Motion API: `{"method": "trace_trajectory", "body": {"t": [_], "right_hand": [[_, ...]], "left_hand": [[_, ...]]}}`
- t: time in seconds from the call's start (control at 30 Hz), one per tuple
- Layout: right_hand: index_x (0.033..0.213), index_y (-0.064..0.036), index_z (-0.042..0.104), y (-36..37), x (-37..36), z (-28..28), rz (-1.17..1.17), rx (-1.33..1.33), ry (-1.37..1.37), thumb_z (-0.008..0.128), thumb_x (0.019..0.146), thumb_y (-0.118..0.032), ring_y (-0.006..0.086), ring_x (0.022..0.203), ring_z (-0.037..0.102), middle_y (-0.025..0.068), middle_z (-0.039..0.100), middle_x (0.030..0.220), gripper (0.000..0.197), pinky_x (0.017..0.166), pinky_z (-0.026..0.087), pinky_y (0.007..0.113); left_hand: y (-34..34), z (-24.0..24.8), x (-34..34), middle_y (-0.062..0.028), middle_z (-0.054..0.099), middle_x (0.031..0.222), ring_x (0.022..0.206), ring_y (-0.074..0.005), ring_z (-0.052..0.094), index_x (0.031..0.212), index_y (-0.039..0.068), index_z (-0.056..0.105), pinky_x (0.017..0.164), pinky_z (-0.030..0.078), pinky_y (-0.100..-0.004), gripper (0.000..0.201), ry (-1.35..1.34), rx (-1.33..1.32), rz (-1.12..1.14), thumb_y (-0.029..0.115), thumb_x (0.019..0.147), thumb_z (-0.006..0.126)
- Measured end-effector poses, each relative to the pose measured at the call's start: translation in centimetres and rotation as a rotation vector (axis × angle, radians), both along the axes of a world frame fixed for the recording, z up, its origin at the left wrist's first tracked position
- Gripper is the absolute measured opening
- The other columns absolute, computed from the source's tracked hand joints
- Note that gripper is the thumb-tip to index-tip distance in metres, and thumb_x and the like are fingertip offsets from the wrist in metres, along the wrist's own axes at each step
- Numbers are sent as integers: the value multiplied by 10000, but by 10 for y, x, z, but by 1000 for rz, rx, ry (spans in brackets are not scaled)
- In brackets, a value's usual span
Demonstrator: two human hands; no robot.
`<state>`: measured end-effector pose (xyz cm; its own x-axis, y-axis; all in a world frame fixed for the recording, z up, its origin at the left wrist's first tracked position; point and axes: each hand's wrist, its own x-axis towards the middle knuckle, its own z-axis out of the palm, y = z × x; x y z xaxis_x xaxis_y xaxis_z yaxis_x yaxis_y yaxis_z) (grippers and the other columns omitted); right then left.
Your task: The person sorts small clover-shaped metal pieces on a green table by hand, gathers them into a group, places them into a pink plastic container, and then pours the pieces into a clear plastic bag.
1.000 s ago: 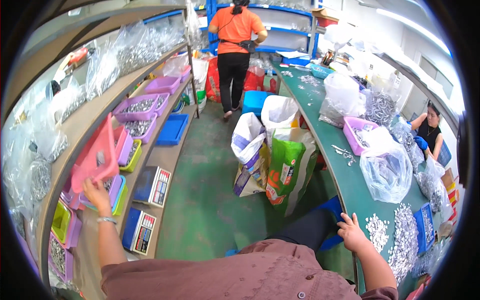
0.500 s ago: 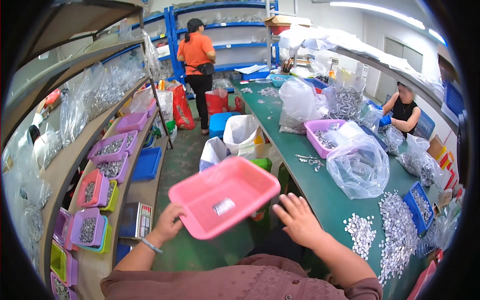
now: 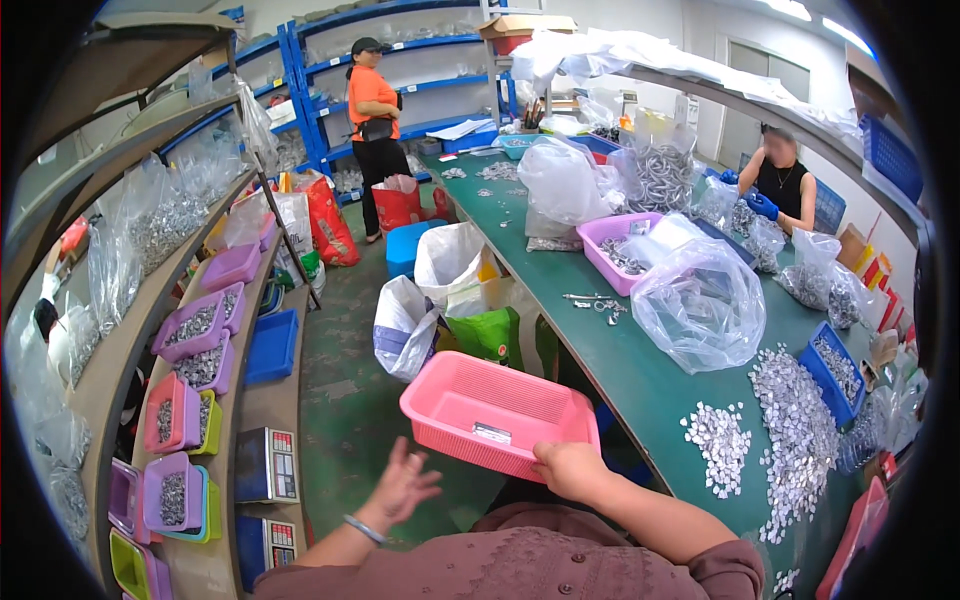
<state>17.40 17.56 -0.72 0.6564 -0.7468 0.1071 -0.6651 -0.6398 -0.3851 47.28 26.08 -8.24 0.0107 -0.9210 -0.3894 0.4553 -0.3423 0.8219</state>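
Observation:
A pink plastic basket point(image 3: 500, 380) hangs tilted in front of me, over the floor beside the green table. My right hand point(image 3: 572, 470) is closed on its near rim at the right corner. Inside, on the bottom, lies a small pale rectangular piece point(image 3: 492, 432). My left hand point(image 3: 402, 488) is off the basket, just below its left side, with the fingers spread and nothing in them. On the table to the right lie a small heap point(image 3: 718, 448) and a larger heap point(image 3: 797, 430) of silvery metal pieces.
The green table point(image 3: 610, 375) bears a purple basket point(image 3: 600, 240), clear plastic bags point(image 3: 700, 310) and a blue tray point(image 3: 835, 370). Shelves with colourful baskets point(image 3: 172, 490) and scales point(image 3: 268, 465) stand left. White sacks point(image 3: 405, 325) stand ahead. Two people are farther off.
My left hand has let go of the basket, and my right hand has taken its near rim. The basket has moved right and nearer to me. The person in orange has turned.

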Motion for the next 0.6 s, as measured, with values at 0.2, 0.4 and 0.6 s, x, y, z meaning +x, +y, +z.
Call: {"method": "trace_trajectory", "body": {"t": [0.2,0.4,0.6], "right_hand": [[872,-8,550,30,-17,-14,-108,-17,105,570,775,-95,373,643,650,199,639,689,132,562,508,482],[853,-11,548,55,-40,-15,-181,40,107,573,810,-138,359,651,654,177,645,701,136,565,514,476],[929,-37,585,82,-114,13,-224,-290,-265,677,809,-260,339,929,585,150,603,971,270,813,483,430]], "left_hand": [[-51,29,-100,-124,284,1480,1258,-473,375,1444,413,146,1000,267,-714,804,263,87,-83,589,828,632],[-73,-7,-139,-110,460,1291,1130,-382,491,1319,307,314,855,426,-626,622,249,179,-166,422,833,685],[-80,-15,-184,-134,477,1276,1153,-361,503,1332,231,347,886,438,-614,543,245,305,-351,299,859,606]]}}
